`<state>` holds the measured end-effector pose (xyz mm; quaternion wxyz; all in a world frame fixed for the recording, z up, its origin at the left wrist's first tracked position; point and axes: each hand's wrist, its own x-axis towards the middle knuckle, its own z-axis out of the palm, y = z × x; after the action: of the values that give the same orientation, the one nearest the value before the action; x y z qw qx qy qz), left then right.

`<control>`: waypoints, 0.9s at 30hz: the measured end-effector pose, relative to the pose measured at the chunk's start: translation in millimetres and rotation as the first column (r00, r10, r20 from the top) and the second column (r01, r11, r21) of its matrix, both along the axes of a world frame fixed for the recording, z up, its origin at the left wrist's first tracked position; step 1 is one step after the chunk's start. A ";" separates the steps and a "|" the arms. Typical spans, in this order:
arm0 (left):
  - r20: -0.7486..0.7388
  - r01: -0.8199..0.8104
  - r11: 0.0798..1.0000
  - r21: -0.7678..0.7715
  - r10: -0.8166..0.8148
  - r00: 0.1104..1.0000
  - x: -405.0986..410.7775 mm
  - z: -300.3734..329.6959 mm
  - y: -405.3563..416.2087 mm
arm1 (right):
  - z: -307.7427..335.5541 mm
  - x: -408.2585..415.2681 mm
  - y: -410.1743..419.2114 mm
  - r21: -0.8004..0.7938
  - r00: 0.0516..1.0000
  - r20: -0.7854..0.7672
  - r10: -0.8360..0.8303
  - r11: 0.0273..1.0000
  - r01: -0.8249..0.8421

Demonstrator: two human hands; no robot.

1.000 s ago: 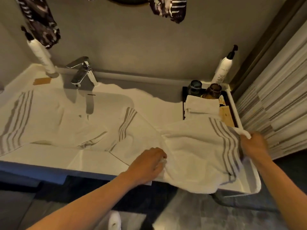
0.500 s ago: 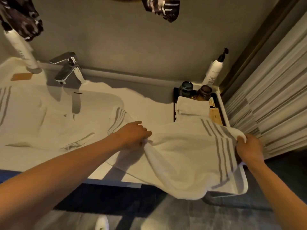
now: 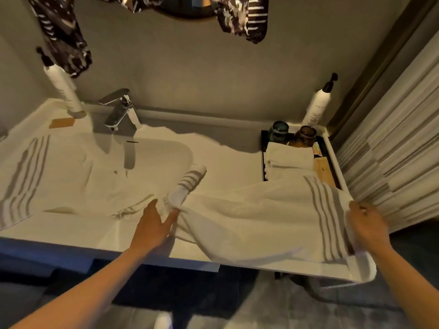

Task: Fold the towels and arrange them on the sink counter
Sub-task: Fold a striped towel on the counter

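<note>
Towels are counted as two large striped ones on the white worktop (image 3: 237, 157): one striped towel (image 3: 261, 219) is spread over the right half, its near edge hanging past the front rim, and a second striped towel (image 3: 47, 176) is draped across the sink basin (image 3: 156, 153) on the left. Each carries a band of grey stripes near its end. One black tray (image 3: 262, 148) is set at the back right corner, and a small stack of folded white cloths (image 3: 288, 157) is kept in it, with two dark glass jars (image 3: 292, 136) behind. Two white pump bottles are seen, one at the back left (image 3: 63, 89) and one at the back right (image 3: 317, 108); the print on the right bottle is too small to be read. One chrome faucet (image 3: 121, 110) is mounted behind the basin. The left hand (image 3: 152, 226) is laid on the bunched end of the right towel with fingers straight and spread. The right hand (image 3: 367, 224) is curled round the striped right edge, which is pinched.
</note>
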<state>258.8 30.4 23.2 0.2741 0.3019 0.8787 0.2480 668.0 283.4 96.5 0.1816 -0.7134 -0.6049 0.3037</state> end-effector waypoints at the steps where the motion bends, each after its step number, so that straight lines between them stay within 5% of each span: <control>1: 0.106 -0.040 0.998 -0.046 0.045 0.993 -4.3 -4.1 3.4 | -0.7 5.8 -7.2 -0.033 1.000 0.012 -0.011 0.999 0.011; 5: 0.171 -0.130 0.985 -0.110 0.148 0.974 -16.6 -16.6 29.1 | -1.2 27.0 -25.1 -0.179 0.995 0.086 0.057 0.983 -0.041; 8: 0.126 -0.129 0.945 -0.299 0.174 0.977 -29.7 -33.0 47.5 | -3.8 39.8 -34.5 -0.313 0.972 0.175 0.155 0.945 -0.094; 11: 0.108 -0.119 0.934 -0.336 0.164 0.981 -38.4 -41.6 52.3 | -12.9 47.6 -37.8 -0.304 0.947 0.238 0.217 0.942 -0.140; 17: 0.023 -0.003 0.985 -0.171 0.007 1.000 -34.2 -20.7 52.9 | -1.3 26.0 -38.0 -0.017 0.985 0.120 0.127 0.992 -0.126; 19: 0.012 -0.026 1.000 -0.006 0.026 1.000 -34.8 3.8 55.0 | 10.3 16.8 -35.5 0.122 0.983 0.133 0.129 0.982 -0.145; 23: 0.148 -0.209 0.886 0.413 0.161 0.976 -43.8 80.6 77.4 | 55.4 0.3 -18.6 0.318 0.993 0.037 0.116 0.940 -0.122; 25: 0.252 -0.345 0.804 0.484 0.249 0.935 -55.3 117.3 85.1 | 79.5 -5.6 -8.3 0.382 0.996 -0.014 0.090 0.921 -0.077; 27: 0.195 -0.347 0.812 0.469 0.288 0.938 -61.3 137.1 77.9 | 88.7 -4.9 -3.8 0.358 1.000 -0.014 0.020 0.934 -0.014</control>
<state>197.5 108.4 160.3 0.1919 0.1964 0.8059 0.5246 663.1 279.6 185.2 0.3110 -0.6604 -0.6546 0.1964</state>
